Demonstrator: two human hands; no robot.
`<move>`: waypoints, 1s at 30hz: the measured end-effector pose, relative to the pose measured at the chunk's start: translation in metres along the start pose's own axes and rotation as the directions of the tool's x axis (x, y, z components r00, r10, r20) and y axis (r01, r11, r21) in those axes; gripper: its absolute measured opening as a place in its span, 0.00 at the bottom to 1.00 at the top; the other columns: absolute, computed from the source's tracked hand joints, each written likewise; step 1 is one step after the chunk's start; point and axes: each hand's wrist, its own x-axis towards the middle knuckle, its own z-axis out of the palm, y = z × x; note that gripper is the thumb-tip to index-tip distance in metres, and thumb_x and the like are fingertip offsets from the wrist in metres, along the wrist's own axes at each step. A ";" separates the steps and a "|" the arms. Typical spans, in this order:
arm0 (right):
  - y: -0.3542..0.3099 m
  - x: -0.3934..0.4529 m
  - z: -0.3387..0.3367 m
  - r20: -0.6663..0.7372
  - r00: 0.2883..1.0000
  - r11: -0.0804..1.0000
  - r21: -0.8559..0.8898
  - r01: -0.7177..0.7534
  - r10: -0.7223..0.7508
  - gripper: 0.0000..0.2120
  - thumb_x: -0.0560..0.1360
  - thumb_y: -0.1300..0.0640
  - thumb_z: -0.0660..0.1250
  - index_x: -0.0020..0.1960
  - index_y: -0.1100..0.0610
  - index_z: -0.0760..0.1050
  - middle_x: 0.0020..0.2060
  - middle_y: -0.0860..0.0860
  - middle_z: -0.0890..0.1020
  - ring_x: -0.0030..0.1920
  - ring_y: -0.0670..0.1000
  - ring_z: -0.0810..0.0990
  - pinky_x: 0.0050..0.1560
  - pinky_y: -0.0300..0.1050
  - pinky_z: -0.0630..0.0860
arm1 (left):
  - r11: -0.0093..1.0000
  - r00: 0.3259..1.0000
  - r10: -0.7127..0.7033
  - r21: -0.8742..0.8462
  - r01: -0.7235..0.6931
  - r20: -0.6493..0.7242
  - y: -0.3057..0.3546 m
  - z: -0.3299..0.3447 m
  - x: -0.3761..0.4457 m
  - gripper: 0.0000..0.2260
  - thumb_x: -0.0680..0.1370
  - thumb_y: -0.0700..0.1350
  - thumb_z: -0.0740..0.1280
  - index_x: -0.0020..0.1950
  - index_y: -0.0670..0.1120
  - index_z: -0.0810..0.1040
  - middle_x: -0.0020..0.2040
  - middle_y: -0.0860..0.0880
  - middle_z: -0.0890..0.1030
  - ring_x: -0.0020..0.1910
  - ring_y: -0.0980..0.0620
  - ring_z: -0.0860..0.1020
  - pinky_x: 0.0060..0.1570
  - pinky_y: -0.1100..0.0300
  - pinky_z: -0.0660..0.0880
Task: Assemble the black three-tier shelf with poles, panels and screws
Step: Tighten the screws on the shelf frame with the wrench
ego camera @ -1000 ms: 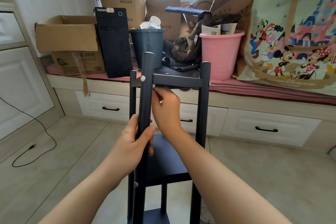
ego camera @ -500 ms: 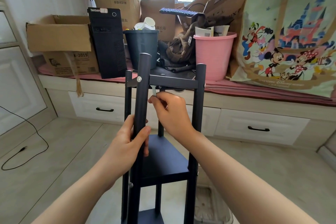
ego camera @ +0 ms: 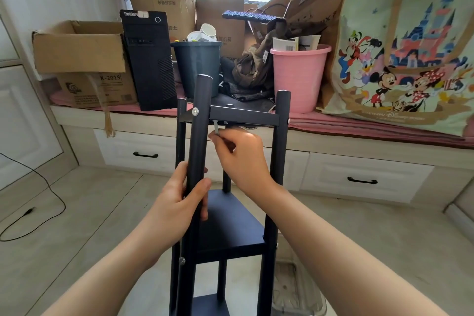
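The black shelf (ego camera: 228,228) stands upright on the floor in front of me, with its panels fixed between black poles. My left hand (ego camera: 182,202) grips the near front pole (ego camera: 200,131) about halfway up. A silver screw head (ego camera: 195,111) shows on that pole at the top panel (ego camera: 243,117). My right hand (ego camera: 241,159) pinches a small metal hex key (ego camera: 217,128) just under the top panel, beside the pole. The key's tip is hidden under the panel edge.
Behind the shelf runs a low window bench with drawers (ego camera: 359,174), loaded with cardboard boxes (ego camera: 79,46), a black computer tower (ego camera: 148,59), a dark bin (ego camera: 197,69), a pink bucket (ego camera: 300,77) and a cartoon tote bag (ego camera: 405,46). A black cable (ego camera: 33,210) lies on the floor at left.
My right hand has pulled back slightly from under the top panel, so the hex key now shows between its fingers. The view shifted a little. My left hand keeps its grip on the pole.
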 end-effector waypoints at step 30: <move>-0.010 0.011 0.065 -0.239 0.960 0.977 0.188 -0.100 0.144 0.08 0.78 0.62 0.67 0.46 0.63 0.84 0.38 0.56 0.84 0.38 0.54 0.78 0.42 0.46 0.75 | 1.000 1.000 -0.003 0.030 0.003 0.017 -0.004 -0.019 -0.002 0.03 0.83 0.48 0.61 0.56 0.54 0.71 0.32 0.49 0.79 0.33 0.52 0.79 0.41 0.61 0.80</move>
